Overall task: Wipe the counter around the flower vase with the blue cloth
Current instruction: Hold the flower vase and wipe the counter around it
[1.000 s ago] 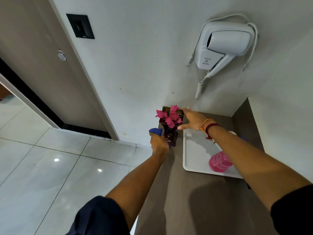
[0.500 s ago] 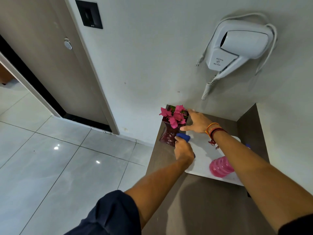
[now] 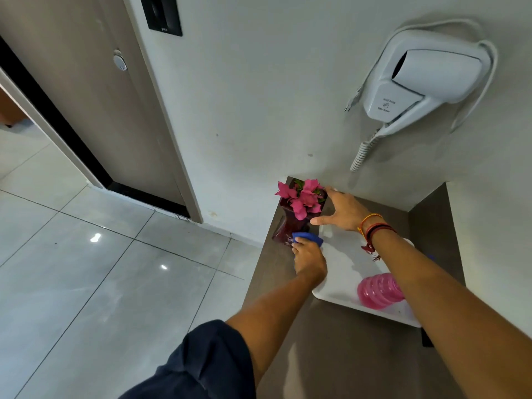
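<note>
One dark red flower vase (image 3: 289, 226) holding pink flowers (image 3: 302, 197) stands at the counter's (image 3: 339, 355) far left corner. One white tray (image 3: 342, 272) beside it carries one pink ribbed container (image 3: 378, 290). The left hand (image 3: 309, 259) presses the blue cloth (image 3: 308, 237) against the vase's foot; the right hand (image 3: 342, 210), fingers spread, touches the vase's top.

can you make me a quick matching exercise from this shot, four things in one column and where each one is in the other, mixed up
Things:
1. blue cloth
2. hair dryer
3. pink ribbed container
4. flower vase

Places:
A. mounted on the wall
B. lying on the white tray
C. under the left hand, at the vase's base
D. at the counter's far left corner, by the right hand

Pairs: 1-C, 2-A, 3-B, 4-D
</note>
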The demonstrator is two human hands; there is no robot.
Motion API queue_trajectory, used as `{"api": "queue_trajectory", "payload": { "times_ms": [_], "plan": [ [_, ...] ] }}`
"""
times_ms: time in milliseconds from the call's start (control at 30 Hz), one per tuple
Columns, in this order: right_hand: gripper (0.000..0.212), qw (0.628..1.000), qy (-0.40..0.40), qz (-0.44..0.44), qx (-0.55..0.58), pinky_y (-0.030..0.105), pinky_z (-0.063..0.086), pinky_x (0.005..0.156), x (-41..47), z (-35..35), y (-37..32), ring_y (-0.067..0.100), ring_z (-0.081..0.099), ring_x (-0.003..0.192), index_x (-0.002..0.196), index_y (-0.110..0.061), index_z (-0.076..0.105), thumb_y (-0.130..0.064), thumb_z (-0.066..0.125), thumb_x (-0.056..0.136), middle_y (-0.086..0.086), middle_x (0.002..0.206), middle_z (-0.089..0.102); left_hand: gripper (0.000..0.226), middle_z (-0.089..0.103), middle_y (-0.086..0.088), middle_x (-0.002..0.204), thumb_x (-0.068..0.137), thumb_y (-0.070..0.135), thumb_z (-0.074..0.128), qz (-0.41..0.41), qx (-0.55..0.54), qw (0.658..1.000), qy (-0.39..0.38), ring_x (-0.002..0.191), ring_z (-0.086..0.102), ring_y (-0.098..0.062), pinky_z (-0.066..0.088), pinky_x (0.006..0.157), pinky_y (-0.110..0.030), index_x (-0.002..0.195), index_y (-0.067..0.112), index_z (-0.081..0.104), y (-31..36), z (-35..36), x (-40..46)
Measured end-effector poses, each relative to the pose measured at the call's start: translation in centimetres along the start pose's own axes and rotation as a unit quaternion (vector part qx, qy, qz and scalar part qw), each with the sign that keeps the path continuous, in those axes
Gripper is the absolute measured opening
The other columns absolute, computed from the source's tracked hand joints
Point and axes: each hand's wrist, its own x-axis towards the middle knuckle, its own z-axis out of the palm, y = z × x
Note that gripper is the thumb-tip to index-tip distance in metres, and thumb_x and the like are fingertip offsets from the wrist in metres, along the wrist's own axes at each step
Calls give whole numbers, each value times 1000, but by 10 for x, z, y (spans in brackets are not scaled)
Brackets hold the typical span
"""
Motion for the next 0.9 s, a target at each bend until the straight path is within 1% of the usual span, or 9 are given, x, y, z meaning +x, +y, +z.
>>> {"api": "queue_trajectory", "payload": {
  "times_ms": [100, 267, 433, 533, 633, 700, 800, 833, 900],
  "plan": [
    [102, 1000, 0, 0, -5, 49, 40, 113, 0, 0, -1, 37, 43, 138, 150, -11, 29, -44, 84, 70, 18, 152, 42, 66, 43, -28, 147, 98, 13, 57, -50, 4, 998, 50, 137, 44, -40, 47, 108, -52, 151, -6, 22, -7, 0, -1],
    [106, 1000, 1, 4, -9, 50, 40, 113, -2, 2, 2, 38, 40, 140, 152, -12, 27, -48, 83, 70, 18, 155, 37, 85, 26, -25, 160, 91, 8, 69, -148, -49, 981, 118, 149, 25, -40, 37, 113, -61, 154, -2, 13, -11, -26, 16],
    [103, 1000, -5, -6, -15, 48, 41, 112, 4, 1, 4, 36, 43, 138, 149, -11, 32, -49, 84, 68, 16, 152, 42, 88, 4, -26, 165, 97, 18, 61, -124, 2, 992, 3, 153, 6, -40, 18, 122, -59, 154, -6, -3, -1, -12, 22],
    [102, 1000, 0, -11, -11, 47, 42, 112, 6, 1, 5, 35, 45, 137, 148, -12, 34, -49, 84, 67, 15, 150, 45, 79, 1, -29, 164, 101, 18, 50, -92, 116, 987, -59, 153, 1, -43, 13, 121, -61, 153, -10, -3, -5, 5, 14],
    [108, 1000, -4, -11, -9, 49, 38, 115, 6, 1, 5, 36, 38, 142, 151, -11, 28, -51, 83, 67, 16, 156, 37, 71, 11, -34, 161, 102, 16, 48, -25, 234, 970, -57, 150, 12, -47, 25, 118, -63, 152, -12, 7, -16, 6, 13],
    [109, 1000, -6, -7, -7, 50, 37, 115, 6, 1, 7, 36, 36, 143, 152, -11, 26, -52, 83, 68, 17, 157, 35, 54, 36, -33, 152, 101, 15, 47, 49, 308, 949, -45, 142, 35, -47, 42, 108, -61, 148, -8, 32, -24, -5, 12],
    [105, 1000, -5, -9, -9, 50, 41, 112, 3, 1, 5, 38, 42, 139, 149, -9, 31, -51, 83, 68, 18, 152, 42, 27, 72, -17, 114, 98, 19, 54, 104, 338, 935, 22, 104, 69, -35, 59, 85, -48, 118, 6, 67, -40, -27, 13],
    [102, 1000, -1, -10, -7, 49, 42, 111, 3, 0, 5, 38, 45, 136, 147, -9, 34, -50, 84, 68, 18, 149, 45, 26, 74, -15, 108, 98, 20, 55, 90, 333, 938, 43, 99, 71, -33, 60, 84, -45, 116, 6, 69, -42, -34, 14],
    [98, 1000, 4, -14, -3, 48, 43, 110, 3, 0, 5, 37, 47, 134, 143, -8, 38, -48, 84, 68, 18, 145, 50, 35, 67, -22, 123, 100, 15, 54, 56, 345, 935, 63, 112, 67, -37, 58, 91, -46, 130, -1, 59, -43, -41, 19]
  ]
}}
